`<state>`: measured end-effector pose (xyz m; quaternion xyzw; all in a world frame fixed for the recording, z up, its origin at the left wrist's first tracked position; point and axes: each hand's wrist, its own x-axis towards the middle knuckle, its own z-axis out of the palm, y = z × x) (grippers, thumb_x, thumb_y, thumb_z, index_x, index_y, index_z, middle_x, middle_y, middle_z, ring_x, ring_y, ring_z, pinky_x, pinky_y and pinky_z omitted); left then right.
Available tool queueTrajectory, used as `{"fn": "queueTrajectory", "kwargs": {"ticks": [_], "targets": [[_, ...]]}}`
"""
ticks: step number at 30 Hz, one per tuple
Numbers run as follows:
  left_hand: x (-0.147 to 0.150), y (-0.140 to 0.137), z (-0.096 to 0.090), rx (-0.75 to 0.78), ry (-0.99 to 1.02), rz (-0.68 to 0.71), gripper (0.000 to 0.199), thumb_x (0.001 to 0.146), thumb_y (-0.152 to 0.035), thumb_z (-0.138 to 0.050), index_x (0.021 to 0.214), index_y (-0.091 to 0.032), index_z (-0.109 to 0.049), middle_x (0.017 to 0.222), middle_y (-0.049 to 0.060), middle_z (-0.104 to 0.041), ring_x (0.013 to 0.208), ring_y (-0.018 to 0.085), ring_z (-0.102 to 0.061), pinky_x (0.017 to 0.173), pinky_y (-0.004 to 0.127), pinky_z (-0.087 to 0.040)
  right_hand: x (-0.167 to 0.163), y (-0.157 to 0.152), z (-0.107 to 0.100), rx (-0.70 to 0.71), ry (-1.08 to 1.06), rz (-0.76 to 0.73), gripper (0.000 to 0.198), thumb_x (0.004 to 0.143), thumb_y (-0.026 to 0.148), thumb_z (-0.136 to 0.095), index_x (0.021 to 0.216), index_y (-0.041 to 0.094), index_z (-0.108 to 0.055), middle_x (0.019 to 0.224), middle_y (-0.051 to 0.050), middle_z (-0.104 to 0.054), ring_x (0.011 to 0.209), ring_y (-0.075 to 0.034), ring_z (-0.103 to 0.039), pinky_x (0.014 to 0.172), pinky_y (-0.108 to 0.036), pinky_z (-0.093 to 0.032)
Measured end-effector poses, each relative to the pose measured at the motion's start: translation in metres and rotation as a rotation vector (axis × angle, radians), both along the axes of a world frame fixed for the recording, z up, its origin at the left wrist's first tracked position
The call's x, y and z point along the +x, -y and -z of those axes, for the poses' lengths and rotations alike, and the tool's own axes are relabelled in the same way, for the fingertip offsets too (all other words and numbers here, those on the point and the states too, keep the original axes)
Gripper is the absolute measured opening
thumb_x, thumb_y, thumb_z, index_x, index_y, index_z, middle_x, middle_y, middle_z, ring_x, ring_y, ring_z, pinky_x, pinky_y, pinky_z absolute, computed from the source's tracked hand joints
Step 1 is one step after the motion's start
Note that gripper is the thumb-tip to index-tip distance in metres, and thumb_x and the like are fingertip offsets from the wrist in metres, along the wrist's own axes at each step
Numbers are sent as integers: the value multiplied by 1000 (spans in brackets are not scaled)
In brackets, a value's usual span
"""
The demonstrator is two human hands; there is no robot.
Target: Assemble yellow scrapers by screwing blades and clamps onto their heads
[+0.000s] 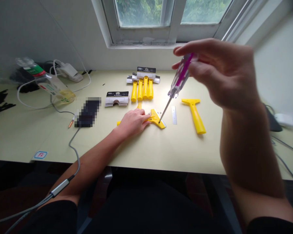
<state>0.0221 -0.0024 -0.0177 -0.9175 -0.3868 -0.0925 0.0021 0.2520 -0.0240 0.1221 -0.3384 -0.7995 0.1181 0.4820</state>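
Observation:
My right hand point(217, 71) is closed around the clear and purple handle of a screwdriver point(182, 73). Its shaft slants down, and the tip meets the head of a yellow scraper point(158, 119) lying on the table. My left hand point(134, 122) rests over that scraper's handle and presses it down, fingers at the head. Small screws or nuts point(160, 112) lie close to the head. Just right of it is a flat metal blade point(174, 115). Another yellow scraper part point(194, 115), T-shaped, lies farther right.
Several yellow scrapers point(143, 89) with black and white card sleeves lie at the back. A separate sleeve point(117, 98) is left of them. A pixelated dark phone point(89, 112), an orange-tipped object point(70, 123), a bottle point(55, 86) and cables occupy the left. More cables run along the right edge.

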Motion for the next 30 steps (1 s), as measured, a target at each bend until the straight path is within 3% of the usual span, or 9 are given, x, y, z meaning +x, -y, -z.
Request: {"fn": "queueTrajectory", "kwargs": {"ticks": [3,8,14,19,26,30], "targets": [[0,0,1,11,-1,4,26,93,-39,-58,111,-26,-71,91,4,-64,81,18,-56,62,29,-36,1,-1,0,38,71,155,33,80,37,-74,109,20,-70,109,-3,-65,96,-18,-67,75,-31,-60],[-1,0,0,11,4,10,26,94,-40,-57,110,-26,-71,91,4,-64,77,18,-56,60,29,-35,3,-1,-2,64,-11,139,28,83,25,-71,110,18,-71,101,-2,-69,95,-19,-69,84,-38,-60],[-1,0,1,26,23,33,26,93,-39,-58,111,-25,-71,90,4,-64,77,18,-56,61,29,-36,7,8,-11,66,-21,221,30,89,22,-62,112,39,-70,112,-1,-70,103,-21,-68,92,-39,-58],[-5,0,-2,70,86,61,28,93,-38,-59,115,-24,-70,90,4,-65,75,16,-56,61,28,-37,17,8,-16,122,-40,266,30,92,26,-57,113,43,-69,116,1,-69,107,-24,-66,96,-39,-55],[-12,-2,-7,61,144,0,29,93,-38,-58,117,-25,-68,95,4,-66,75,16,-59,59,26,-40,27,-2,-13,252,-133,243,28,88,25,-61,113,32,-72,110,4,-72,104,-26,-66,86,-39,-55],[-14,-3,-7,30,143,-25,30,93,-38,-58,119,-26,-67,100,5,-66,75,15,-61,61,26,-43,28,-7,-10,304,-192,259,27,92,26,-55,110,36,-73,111,4,-69,105,-22,-66,88,-36,-52]]}}
